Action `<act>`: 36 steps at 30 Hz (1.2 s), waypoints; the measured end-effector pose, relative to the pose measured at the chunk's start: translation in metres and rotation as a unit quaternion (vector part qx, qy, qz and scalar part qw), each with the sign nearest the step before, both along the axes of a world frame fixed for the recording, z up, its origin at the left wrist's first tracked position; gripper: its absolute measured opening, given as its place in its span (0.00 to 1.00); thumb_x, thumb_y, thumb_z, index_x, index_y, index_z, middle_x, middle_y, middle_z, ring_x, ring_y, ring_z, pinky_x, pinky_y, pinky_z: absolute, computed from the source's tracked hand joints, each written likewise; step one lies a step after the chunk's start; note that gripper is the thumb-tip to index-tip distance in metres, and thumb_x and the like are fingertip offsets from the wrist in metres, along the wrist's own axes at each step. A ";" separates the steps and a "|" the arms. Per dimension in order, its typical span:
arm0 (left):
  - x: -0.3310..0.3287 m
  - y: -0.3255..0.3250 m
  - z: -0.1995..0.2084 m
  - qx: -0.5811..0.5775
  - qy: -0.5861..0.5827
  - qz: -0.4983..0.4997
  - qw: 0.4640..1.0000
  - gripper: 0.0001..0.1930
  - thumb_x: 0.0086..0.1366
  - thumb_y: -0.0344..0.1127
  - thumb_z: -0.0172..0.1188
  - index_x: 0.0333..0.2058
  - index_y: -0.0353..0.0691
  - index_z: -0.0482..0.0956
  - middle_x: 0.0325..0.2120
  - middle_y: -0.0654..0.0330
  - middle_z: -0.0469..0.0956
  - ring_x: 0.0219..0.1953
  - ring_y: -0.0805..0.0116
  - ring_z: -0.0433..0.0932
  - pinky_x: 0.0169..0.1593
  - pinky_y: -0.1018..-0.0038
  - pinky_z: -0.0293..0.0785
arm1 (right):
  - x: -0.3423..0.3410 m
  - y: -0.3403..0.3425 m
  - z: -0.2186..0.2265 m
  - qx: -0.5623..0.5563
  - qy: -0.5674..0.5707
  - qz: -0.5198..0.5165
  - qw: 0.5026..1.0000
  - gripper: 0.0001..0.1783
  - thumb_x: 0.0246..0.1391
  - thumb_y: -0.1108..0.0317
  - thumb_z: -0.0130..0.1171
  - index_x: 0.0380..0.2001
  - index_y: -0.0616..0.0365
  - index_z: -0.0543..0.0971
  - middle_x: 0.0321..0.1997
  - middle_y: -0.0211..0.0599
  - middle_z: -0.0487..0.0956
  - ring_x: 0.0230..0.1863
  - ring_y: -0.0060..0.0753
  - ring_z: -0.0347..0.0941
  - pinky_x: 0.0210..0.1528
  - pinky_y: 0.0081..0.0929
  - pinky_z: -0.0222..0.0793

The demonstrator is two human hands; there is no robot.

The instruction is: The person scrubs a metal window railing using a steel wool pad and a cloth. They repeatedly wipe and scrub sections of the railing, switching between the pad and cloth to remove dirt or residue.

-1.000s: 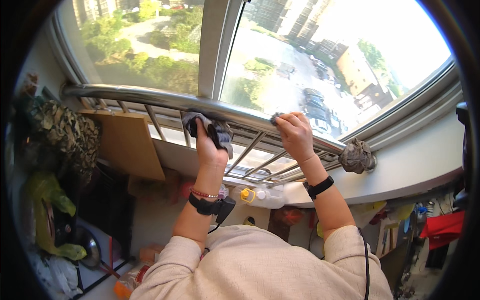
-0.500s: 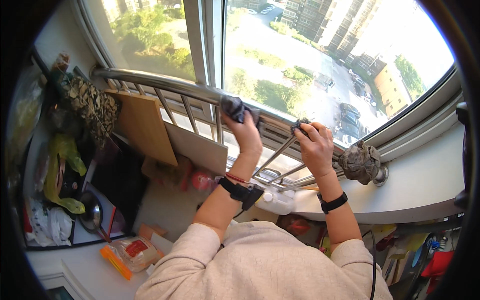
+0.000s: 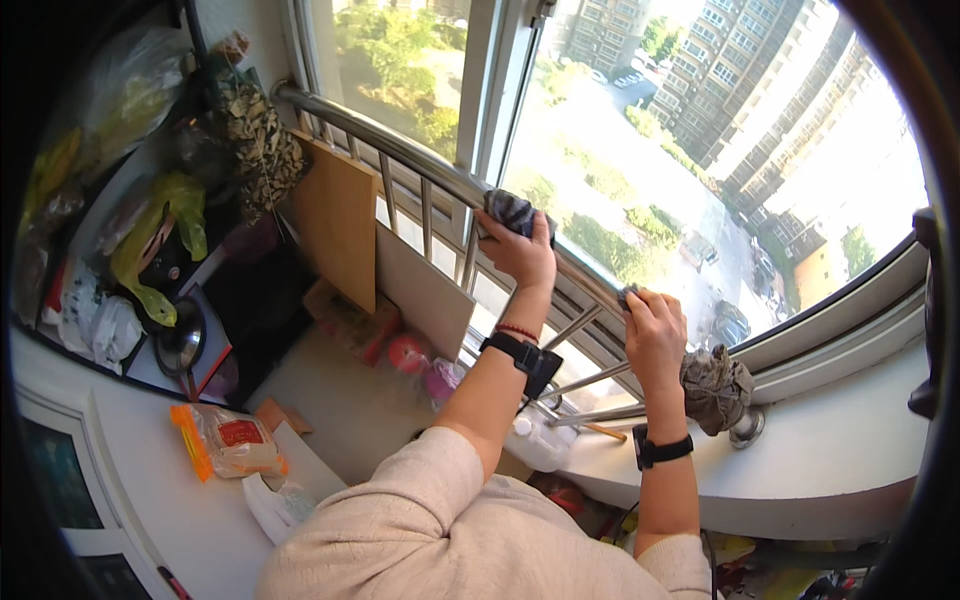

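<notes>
My left hand (image 3: 520, 252) grips a dark checked cloth (image 3: 513, 210) and presses it on the shiny metal railing (image 3: 400, 152) below the window. To its right, my right hand (image 3: 656, 335) is closed at the railing around a small dark, rough-textured wad (image 3: 627, 296). My fingers cover most of that wad, so its kind is unclear. Beyond my right hand, a crumpled grey-brown cloth (image 3: 714, 388) is wrapped around the rail's end, near the round metal wall mount (image 3: 746, 428).
A wooden board (image 3: 335, 215) and a pale panel (image 3: 425, 285) lean against the bars. Below stand a white plastic jug (image 3: 537, 443) and a cardboard box (image 3: 350, 320). Left are shelves with bags and a pan (image 3: 182, 338). A curved white sill (image 3: 800, 465) runs along the right.
The view has swung, so the railing and window sit further right. Both hands stay at the railing with their wads; the left hand's cloth shows more sharply now.
</notes>
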State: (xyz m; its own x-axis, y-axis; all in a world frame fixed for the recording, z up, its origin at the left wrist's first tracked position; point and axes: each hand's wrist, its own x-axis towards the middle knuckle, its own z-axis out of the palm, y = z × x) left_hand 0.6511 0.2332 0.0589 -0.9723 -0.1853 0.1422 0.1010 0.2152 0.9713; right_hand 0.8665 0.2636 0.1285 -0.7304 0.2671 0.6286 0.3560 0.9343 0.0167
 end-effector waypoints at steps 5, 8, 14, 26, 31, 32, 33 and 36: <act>-0.072 -0.017 0.057 0.113 -0.248 0.019 0.962 0.51 0.60 0.44 0.70 0.73 0.37 0.46 0.60 0.34 0.59 0.59 0.36 0.70 0.56 0.52 0.80 | 0.014 0.001 -0.003 0.008 0.013 -0.020 1.000 0.14 0.48 0.72 0.68 0.41 0.53 0.85 0.46 0.30 0.81 0.52 0.42 0.74 0.51 0.42 0.68; -0.088 -0.019 0.076 0.097 -0.335 0.045 0.936 0.46 0.58 0.44 0.71 0.69 0.37 0.53 0.58 0.38 0.64 0.56 0.39 0.74 0.55 0.52 0.82 | 0.012 0.001 -0.004 -0.001 0.014 -0.023 1.000 0.14 0.49 0.71 0.68 0.42 0.53 0.85 0.46 0.29 0.81 0.52 0.40 0.74 0.51 0.41 0.68; -0.147 -0.070 0.083 -0.019 -0.228 0.003 0.973 0.48 0.54 0.49 0.73 0.68 0.39 0.58 0.62 0.37 0.63 0.60 0.37 0.72 0.60 0.47 0.75 | 0.015 -0.003 -0.003 -0.026 0.036 -0.033 0.998 0.15 0.47 0.72 0.70 0.41 0.53 0.85 0.44 0.30 0.81 0.51 0.42 0.74 0.51 0.41 0.68; -0.104 -0.032 0.058 0.058 -0.193 -0.044 0.979 0.59 0.54 0.33 0.73 0.75 0.50 0.37 0.64 0.32 0.48 0.59 0.32 0.71 0.60 0.62 0.82 | 0.006 -0.004 -0.011 -0.019 0.072 -0.063 0.995 0.15 0.47 0.71 0.69 0.41 0.51 0.85 0.45 0.29 0.81 0.53 0.41 0.74 0.52 0.42 0.67; -0.026 -0.015 0.019 0.114 -0.056 -0.107 0.986 0.59 0.52 0.30 0.71 0.75 0.47 0.38 0.66 0.28 0.42 0.64 0.31 0.62 0.64 0.55 0.73 | -0.010 -0.008 -0.005 -0.003 0.069 -0.060 0.996 0.15 0.46 0.71 0.70 0.41 0.51 0.85 0.45 0.30 0.82 0.52 0.42 0.75 0.50 0.41 0.68; -0.012 -0.014 0.008 0.134 -0.043 -0.123 0.982 0.57 0.55 0.28 0.70 0.75 0.47 0.38 0.67 0.34 0.46 0.63 0.38 0.64 0.65 0.59 0.71 | -0.017 -0.009 -0.004 -0.006 0.058 -0.047 0.997 0.15 0.47 0.71 0.69 0.41 0.52 0.85 0.45 0.30 0.82 0.51 0.42 0.76 0.49 0.41 0.69; 0.000 -0.014 -0.001 0.215 -0.024 -0.148 0.965 0.55 0.57 0.26 0.68 0.75 0.46 0.38 0.67 0.40 0.49 0.63 0.45 0.66 0.65 0.63 0.69 | -0.026 -0.009 -0.003 -0.011 0.037 -0.041 0.998 0.16 0.47 0.71 0.69 0.42 0.52 0.85 0.45 0.30 0.82 0.50 0.41 0.76 0.49 0.42 0.69; -0.003 -0.031 -0.023 0.491 -0.116 -0.241 0.829 0.45 0.62 0.22 0.66 0.72 0.42 0.48 0.62 0.59 0.65 0.61 0.62 0.69 0.64 0.66 0.69 | -0.062 -0.009 0.001 -0.040 0.006 -0.029 0.999 0.12 0.51 0.68 0.65 0.41 0.52 0.85 0.43 0.31 0.83 0.49 0.41 0.77 0.48 0.41 0.69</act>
